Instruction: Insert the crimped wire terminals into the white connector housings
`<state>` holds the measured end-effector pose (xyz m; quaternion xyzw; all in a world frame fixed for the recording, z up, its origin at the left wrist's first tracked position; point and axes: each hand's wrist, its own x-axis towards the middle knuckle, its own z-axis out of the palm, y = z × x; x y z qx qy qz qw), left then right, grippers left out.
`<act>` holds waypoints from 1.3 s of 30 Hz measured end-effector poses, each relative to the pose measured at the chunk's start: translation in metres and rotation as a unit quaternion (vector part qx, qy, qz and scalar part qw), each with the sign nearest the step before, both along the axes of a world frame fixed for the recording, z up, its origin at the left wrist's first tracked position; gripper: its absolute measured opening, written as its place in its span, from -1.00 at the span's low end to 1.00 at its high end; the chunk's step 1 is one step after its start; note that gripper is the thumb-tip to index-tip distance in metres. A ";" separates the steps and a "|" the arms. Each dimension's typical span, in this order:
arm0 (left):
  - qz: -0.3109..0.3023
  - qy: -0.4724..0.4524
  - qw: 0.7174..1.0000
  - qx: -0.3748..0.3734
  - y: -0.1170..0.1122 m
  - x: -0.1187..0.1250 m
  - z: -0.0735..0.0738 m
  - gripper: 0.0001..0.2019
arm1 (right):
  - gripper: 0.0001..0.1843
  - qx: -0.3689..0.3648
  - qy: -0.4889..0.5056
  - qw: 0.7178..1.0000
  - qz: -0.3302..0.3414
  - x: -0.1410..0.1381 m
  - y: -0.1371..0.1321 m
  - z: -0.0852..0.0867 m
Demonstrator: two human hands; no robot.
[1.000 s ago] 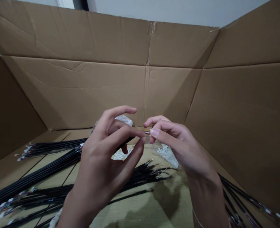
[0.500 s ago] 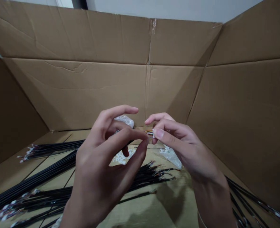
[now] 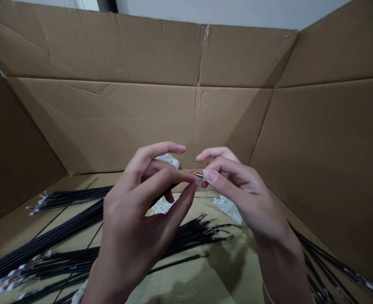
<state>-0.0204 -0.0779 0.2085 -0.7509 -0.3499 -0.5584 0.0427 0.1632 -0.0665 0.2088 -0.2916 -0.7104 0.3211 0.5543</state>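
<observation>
Between finger and thumb, my right hand (image 3: 237, 181) pinches a small white connector housing (image 3: 204, 175). Thin coloured wires (image 3: 198, 173), orange and pale among them, run from it toward my left hand (image 3: 148, 202). That hand's thumb and index finger are pinched on one of the wires, close to the housing, and its other fingers are raised. A black cable passes behind the left fingers, partly hidden. Below the hands lies a bundle of black cables (image 3: 189, 236) with bare coloured wire ends pointing right.
Loose white housings (image 3: 161, 206) lie behind my left hand; a clear plastic bag (image 3: 227, 207) holds more. Another bag (image 3: 168, 159) sits farther back. Black cable bundles (image 3: 47, 245) cover the left side, and more cables (image 3: 332, 261) lie at right. Cardboard walls (image 3: 126, 109) surround the surface.
Both hands keep their pinches and have shifted only slightly. My right fingers are raised a little more. The view has moved a touch.
</observation>
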 end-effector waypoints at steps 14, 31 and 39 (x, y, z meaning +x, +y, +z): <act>0.047 0.034 0.996 0.067 0.007 -0.002 -0.004 -0.86 | -0.74 0.034 -0.041 0.998 -0.036 0.002 -0.003 0.003; -0.022 0.033 0.999 0.026 0.010 -0.008 -0.006 -0.84 | -0.77 0.077 -0.065 0.993 -0.055 0.005 0.004 0.001; -0.122 -0.051 0.983 -0.126 0.009 -0.006 0.004 -0.86 | -0.82 0.155 -0.096 0.976 -0.117 0.006 0.007 0.000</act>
